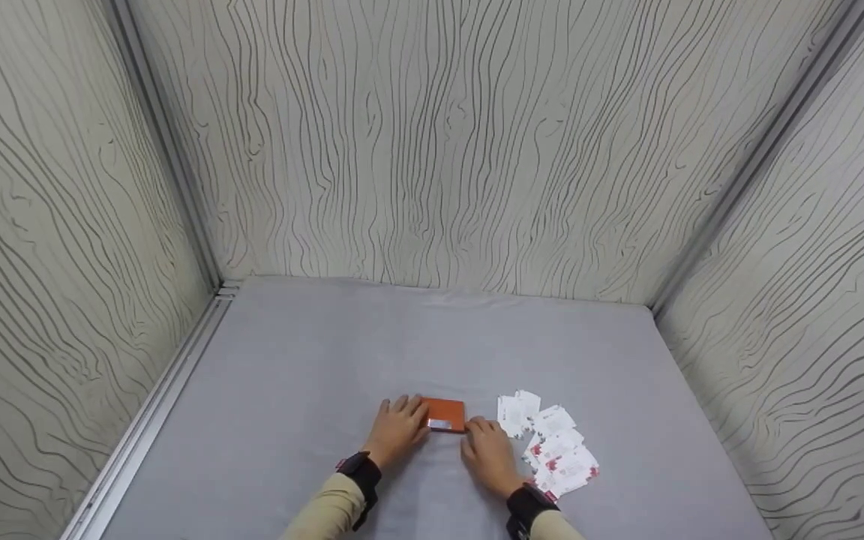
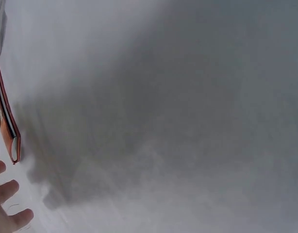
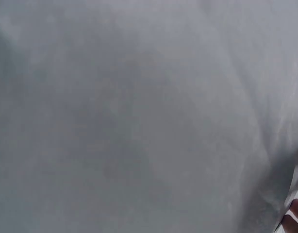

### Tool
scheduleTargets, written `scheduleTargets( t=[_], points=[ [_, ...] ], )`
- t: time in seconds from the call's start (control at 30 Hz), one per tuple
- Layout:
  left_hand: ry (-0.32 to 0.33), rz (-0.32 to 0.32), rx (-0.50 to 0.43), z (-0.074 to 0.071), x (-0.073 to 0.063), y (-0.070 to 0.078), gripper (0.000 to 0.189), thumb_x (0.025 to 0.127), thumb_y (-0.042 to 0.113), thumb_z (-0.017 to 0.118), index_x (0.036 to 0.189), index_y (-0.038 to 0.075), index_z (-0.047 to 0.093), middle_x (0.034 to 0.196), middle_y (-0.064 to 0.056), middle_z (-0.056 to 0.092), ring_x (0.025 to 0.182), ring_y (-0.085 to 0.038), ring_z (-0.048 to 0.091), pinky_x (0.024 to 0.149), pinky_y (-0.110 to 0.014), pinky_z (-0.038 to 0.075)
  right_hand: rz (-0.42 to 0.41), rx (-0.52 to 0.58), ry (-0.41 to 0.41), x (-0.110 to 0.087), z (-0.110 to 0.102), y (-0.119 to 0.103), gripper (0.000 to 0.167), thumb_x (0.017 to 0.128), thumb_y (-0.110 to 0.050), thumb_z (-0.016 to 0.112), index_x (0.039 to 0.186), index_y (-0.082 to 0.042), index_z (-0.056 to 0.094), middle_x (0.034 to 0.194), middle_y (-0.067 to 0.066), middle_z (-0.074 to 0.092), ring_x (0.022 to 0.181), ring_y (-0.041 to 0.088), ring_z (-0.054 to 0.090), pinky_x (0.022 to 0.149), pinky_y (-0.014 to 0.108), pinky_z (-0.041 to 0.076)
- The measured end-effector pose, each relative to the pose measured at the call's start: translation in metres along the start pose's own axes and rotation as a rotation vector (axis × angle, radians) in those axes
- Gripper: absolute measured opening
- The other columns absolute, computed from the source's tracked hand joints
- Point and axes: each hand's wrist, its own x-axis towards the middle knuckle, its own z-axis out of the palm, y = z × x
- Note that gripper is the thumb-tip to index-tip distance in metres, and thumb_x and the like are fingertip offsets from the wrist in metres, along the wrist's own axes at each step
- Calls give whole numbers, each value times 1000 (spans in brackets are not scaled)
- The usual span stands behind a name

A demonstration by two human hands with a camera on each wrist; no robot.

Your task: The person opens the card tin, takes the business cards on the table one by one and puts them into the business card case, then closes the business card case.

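A flat orange wallet [image 1: 445, 412] lies on the grey cloth between the two hands, with a small pale patch near its front edge. Seen edge-on in the left wrist view, the wallet [image 2: 9, 116] shows layered dark and pale edges. My left hand [image 1: 396, 429] holds its left end, thumb by the front edge and fingers by the back corner. At the opposite end, my right hand [image 1: 489, 454] has its fingertips right at the front right corner. Only a few right fingers [image 3: 295, 213] enter the right wrist view, beside a thin pale edge.
Several white cards with red prints [image 1: 563, 457] lie overlapped to the right of my right hand. More white cards [image 1: 518, 411] lie a little farther back. The cloth-covered table [image 1: 312, 345] is enclosed by wood-pattern walls [image 1: 432, 150], with a metal rail [image 1: 151, 412] along the left.
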Motion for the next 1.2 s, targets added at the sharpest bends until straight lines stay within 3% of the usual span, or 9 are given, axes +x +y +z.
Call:
scheduleTargets(
  t=[0.43, 0.53, 0.8, 1.03, 1.2],
  points=[
    [-6, 24, 46, -1, 0, 5, 40, 87, 34, 74, 120, 12, 67, 125, -7, 66, 112, -25, 61, 87, -50, 54, 38, 22, 2, 0, 4, -1, 19, 80, -10, 73, 97, -3, 68, 99, 8, 65, 91, 30, 60, 81, 46, 51],
    [31, 55, 71, -2, 1, 4, 35, 85, 30, 75, 114, 13, 69, 119, -5, 68, 110, -22, 62, 85, -48, 55, 58, 27, -14, 0, 3, -1, 17, 81, -11, 73, 95, -5, 67, 98, 6, 63, 90, 29, 60, 81, 46, 51],
    [211, 159, 112, 1, 4, 2, 12, 81, 10, 67, 92, 13, 67, 94, 0, 64, 92, -17, 62, 69, -35, 54, 84, 8, -27, 0, 3, -4, 17, 81, -11, 75, 92, -7, 64, 95, 6, 60, 88, 28, 58, 79, 45, 51],
    [224, 212, 141, -1, 0, 1, 8, 82, 10, 66, 90, 13, 63, 95, -3, 61, 82, -15, 62, 59, -26, 51, 66, -30, 30, 0, 6, -5, 16, 79, -10, 76, 84, -8, 60, 86, 4, 56, 82, 28, 57, 73, 43, 51],
    [271, 242, 115, -1, -3, 1, 11, 81, 5, 61, 91, 10, 63, 98, -7, 62, 73, -15, 62, 54, -26, 51, 87, -20, 21, 1, 7, -5, 15, 81, -11, 76, 85, -9, 61, 86, 4, 56, 82, 27, 56, 73, 42, 50]
  ],
)
